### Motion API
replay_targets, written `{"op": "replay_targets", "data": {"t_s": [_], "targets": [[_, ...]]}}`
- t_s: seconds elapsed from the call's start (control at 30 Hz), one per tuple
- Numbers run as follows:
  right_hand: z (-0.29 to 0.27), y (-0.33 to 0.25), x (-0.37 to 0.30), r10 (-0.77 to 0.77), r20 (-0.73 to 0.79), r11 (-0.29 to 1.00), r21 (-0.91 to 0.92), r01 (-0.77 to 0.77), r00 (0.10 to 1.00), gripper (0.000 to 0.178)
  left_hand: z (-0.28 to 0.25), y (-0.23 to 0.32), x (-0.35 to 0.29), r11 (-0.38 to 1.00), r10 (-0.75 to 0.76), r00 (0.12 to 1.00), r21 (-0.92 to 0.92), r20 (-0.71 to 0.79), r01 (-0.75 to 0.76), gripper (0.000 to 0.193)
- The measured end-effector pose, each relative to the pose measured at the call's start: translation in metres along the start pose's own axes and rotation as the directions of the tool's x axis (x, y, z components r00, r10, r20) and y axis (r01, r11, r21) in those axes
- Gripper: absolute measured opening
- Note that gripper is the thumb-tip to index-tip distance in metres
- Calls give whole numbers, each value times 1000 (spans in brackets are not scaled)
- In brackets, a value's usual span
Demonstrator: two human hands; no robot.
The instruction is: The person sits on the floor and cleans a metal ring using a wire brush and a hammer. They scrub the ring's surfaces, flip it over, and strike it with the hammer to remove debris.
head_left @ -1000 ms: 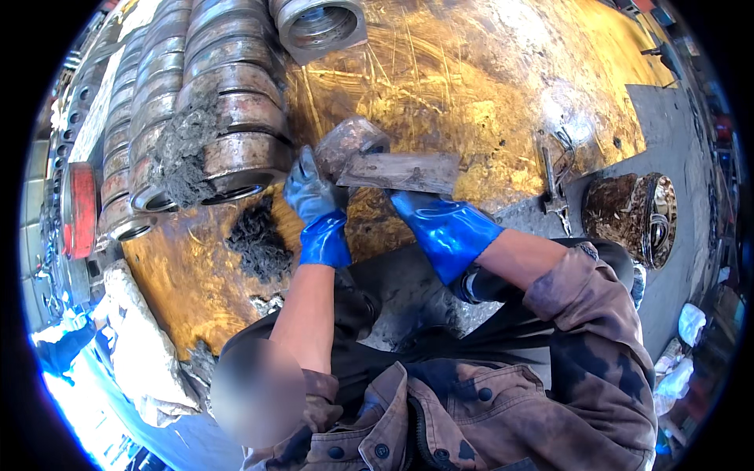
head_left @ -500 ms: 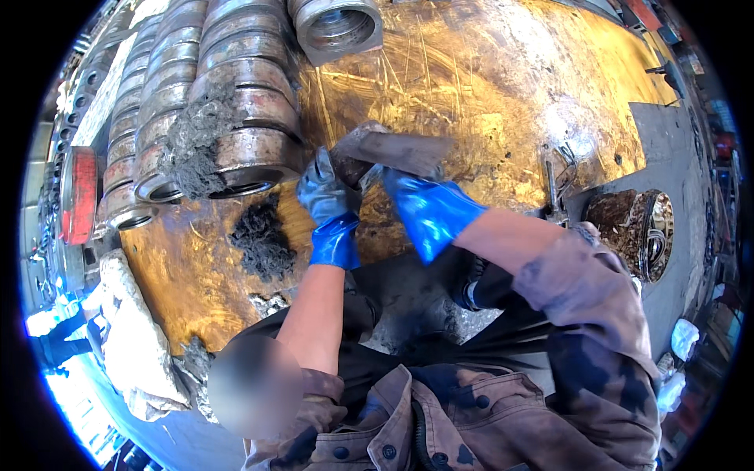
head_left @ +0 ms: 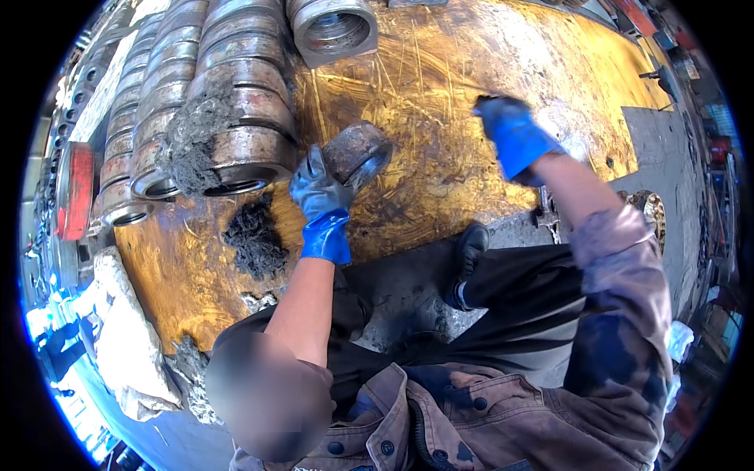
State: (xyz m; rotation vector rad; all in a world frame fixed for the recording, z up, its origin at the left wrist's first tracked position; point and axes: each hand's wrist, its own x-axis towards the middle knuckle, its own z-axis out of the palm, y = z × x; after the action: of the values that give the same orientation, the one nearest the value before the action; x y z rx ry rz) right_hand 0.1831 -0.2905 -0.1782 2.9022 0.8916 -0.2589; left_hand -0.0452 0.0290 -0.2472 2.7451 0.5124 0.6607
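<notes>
My left hand (head_left: 320,192), in a grey and blue glove, grips the near left side of a rusty, dark metal ring (head_left: 360,153) tilted above the yellow-brown worktop (head_left: 440,86). Beside it to the left, several metal rings (head_left: 250,149) lie on their sides in long rows. Up and to the right, well apart from the ring, my right hand (head_left: 509,129) wears the same kind of glove. Motion smears its fingers, and a dark edge shows at their tips; whether it holds anything is unclear.
Grey fibrous clumps lie on the rows and on the worktop (head_left: 255,235). A square-based metal collar (head_left: 334,35) stands at the back. A red-rimmed disc (head_left: 76,191) and pale cloth (head_left: 129,334) are at left. At right are a metal tool (head_left: 546,212) and a can (head_left: 650,216).
My right hand has swung up and right, away from the ring. The flat brownish plate over the ring no longer shows there. My left hand keeps hold of the ring, shifted slightly left.
</notes>
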Motion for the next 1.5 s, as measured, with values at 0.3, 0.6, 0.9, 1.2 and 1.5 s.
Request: {"op": "replay_targets", "data": {"t_s": [0.3,0.6,0.9,1.2,1.5], "targets": [[40,188,-168,262,469,740,463,-488,843,26,5,16,5,995,-6,1000,97,25,3,106],[242,83,-353,165,660,-33,747,-665,733,40,10,-3,0,997,-42,992,77,122,33,102],[277,113,-376,747,449,103,649,-753,490,49,18,14,3,964,-45,969,265,243,-22,101],[360,207,-465,904,313,199,297,-934,292,41,56,33,-6,970,48,950,212,309,-118,91],[287,123,-462,601,664,515,104,-851,445,63,-14,-18,9,918,-73,957,393,279,-45,93]]}}
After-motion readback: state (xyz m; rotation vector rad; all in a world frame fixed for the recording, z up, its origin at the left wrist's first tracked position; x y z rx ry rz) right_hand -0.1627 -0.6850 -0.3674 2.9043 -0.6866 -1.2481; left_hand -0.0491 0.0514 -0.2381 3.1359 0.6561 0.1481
